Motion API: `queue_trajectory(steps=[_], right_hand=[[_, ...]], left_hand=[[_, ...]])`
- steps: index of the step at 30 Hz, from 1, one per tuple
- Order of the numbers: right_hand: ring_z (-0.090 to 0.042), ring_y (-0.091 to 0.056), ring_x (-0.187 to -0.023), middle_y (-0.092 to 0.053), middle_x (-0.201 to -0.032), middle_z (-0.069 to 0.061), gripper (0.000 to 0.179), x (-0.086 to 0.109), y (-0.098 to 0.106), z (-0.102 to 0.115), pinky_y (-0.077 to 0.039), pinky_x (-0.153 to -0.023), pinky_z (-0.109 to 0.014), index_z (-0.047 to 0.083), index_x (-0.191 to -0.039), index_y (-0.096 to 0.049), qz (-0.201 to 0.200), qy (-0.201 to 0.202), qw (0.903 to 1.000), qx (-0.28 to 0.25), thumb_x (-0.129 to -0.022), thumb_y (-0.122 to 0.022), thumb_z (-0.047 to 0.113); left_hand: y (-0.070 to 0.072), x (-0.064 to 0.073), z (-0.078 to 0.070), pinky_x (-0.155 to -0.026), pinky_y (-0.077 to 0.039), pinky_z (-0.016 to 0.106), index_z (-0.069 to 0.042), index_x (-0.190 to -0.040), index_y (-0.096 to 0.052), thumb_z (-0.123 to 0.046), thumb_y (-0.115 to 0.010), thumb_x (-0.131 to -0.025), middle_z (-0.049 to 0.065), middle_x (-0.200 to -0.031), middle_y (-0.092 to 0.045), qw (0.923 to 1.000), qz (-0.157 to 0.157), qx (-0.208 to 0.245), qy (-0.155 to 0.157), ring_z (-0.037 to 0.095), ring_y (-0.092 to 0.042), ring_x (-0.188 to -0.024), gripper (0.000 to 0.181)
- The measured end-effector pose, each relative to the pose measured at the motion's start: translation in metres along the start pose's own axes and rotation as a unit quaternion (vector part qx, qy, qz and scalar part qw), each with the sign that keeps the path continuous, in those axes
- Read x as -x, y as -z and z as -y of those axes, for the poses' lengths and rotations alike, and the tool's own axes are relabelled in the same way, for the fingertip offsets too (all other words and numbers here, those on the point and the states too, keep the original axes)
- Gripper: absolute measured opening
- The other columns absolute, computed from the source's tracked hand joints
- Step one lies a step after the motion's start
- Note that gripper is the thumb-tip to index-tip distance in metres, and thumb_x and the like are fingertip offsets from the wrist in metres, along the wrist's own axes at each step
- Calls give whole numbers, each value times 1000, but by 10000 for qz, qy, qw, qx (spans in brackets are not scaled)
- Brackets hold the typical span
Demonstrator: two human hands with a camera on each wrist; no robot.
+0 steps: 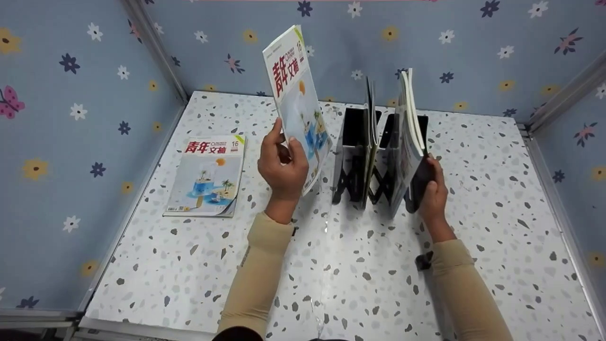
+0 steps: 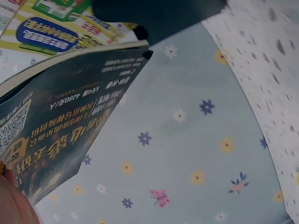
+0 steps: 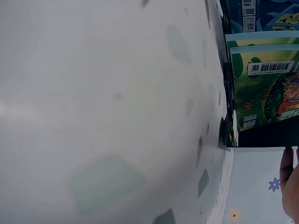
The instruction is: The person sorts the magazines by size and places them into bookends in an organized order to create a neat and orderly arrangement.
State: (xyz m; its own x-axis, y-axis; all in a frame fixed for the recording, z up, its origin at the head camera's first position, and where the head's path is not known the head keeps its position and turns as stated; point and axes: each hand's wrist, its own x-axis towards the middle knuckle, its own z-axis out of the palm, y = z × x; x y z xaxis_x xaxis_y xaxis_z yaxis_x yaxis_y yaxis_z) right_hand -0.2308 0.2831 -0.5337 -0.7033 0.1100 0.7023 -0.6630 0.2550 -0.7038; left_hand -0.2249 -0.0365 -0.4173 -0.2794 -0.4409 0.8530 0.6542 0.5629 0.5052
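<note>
My left hand [image 1: 284, 163] holds a magazine [image 1: 298, 94] by its lower left side, tilted upright left of a black rack [image 1: 352, 128]. Its front shows a beach picture and red characters. In the left wrist view the dark back cover [image 2: 79, 107] shows, with fingers [image 2: 14, 200] at its edge. My right hand [image 1: 434, 189] rests against the outer side of the rack's right end panel; in the right wrist view its fingertips [image 3: 287, 161] touch that panel. Between the rack's dividers stand thin magazines [image 1: 370, 142] in the middle and thicker ones [image 1: 407, 128] on the right.
Another magazine [image 1: 208, 175] with the same cover lies flat at the left of the speckled white table [image 1: 284, 284]. Flower-patterned panels [image 1: 331, 57] enclose the table at the back and both sides. Green magazines [image 3: 266, 93] with barcodes stand inside the rack.
</note>
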Motion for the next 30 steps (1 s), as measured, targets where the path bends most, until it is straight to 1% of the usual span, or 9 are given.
queue_trajectory(steps=[4,7,10,12,17,20,25,30], right_hand=[[-30,-29,-128,-35,-131,-29,72,0,1,-1,-19,-106,-29,-13,-124,-36,-4,11,10000,-18,-87,-38,49],[-30,-30,-128,-35,-131,-29,69,0,1,0,-20,-106,-29,-13,-123,-36,-17,14,10000,-37,-88,-38,47],[-30,-30,-128,-35,-131,-30,68,0,1,1,-20,-106,-29,-13,-123,-36,-16,19,10000,-35,-89,-38,46],[-31,-29,-128,-34,-131,-30,67,1,1,1,-20,-106,-29,-13,-123,-36,-16,18,10000,-35,-89,-38,45],[-34,-29,-127,-35,-130,-30,65,1,0,2,-20,-106,-29,-13,-122,-37,-15,23,10000,-3,-90,-38,44],[-34,-30,-126,-35,-130,-31,66,1,-1,3,-21,-105,-29,-13,-122,-37,-8,35,10000,-21,-89,-38,44],[-36,-30,-126,-34,-129,-32,68,0,-2,4,-21,-105,-29,-15,-121,-37,-27,59,10000,-69,-89,-39,46],[-36,-29,-126,-34,-130,-33,66,-1,0,4,-20,-106,-29,-15,-121,-36,-59,29,9999,-96,-90,-39,43]], left_hand=[[-15,1,-15,-41,-32,21,1,-111,-54,-8,-53,-80,6,-71,-53,9990,-255,370,-28,8,-34,-42,32],[-24,3,-23,-41,-32,20,1,-110,-54,-8,-53,-80,6,-70,-53,9980,-360,487,-191,8,-34,-42,32],[-32,7,-28,-41,-32,20,0,-111,-53,-9,-52,-81,5,-69,-52,9972,-340,594,-308,8,-34,-41,31],[-37,11,-30,-41,-32,20,0,-112,-53,-9,-52,-81,5,-67,-50,9971,-294,624,-329,8,-33,-41,32],[-48,24,-30,-39,-32,22,0,-112,-51,-8,-51,-80,4,-65,-46,9980,-133,451,-413,9,-33,-41,33],[-52,34,-27,-38,-32,22,-1,-112,-51,-8,-51,-80,4,-67,-49,9983,-19,264,-528,8,-35,-41,33],[-56,46,-23,-38,-34,20,-4,-112,-53,-7,-52,-79,4,-70,-52,9970,89,31,-762,7,-38,-41,33],[-57,55,-16,-40,-29,19,-5,-111,-55,-8,-53,-78,2,-70,-55,9935,78,-398,-1059,6,-38,-42,33]])
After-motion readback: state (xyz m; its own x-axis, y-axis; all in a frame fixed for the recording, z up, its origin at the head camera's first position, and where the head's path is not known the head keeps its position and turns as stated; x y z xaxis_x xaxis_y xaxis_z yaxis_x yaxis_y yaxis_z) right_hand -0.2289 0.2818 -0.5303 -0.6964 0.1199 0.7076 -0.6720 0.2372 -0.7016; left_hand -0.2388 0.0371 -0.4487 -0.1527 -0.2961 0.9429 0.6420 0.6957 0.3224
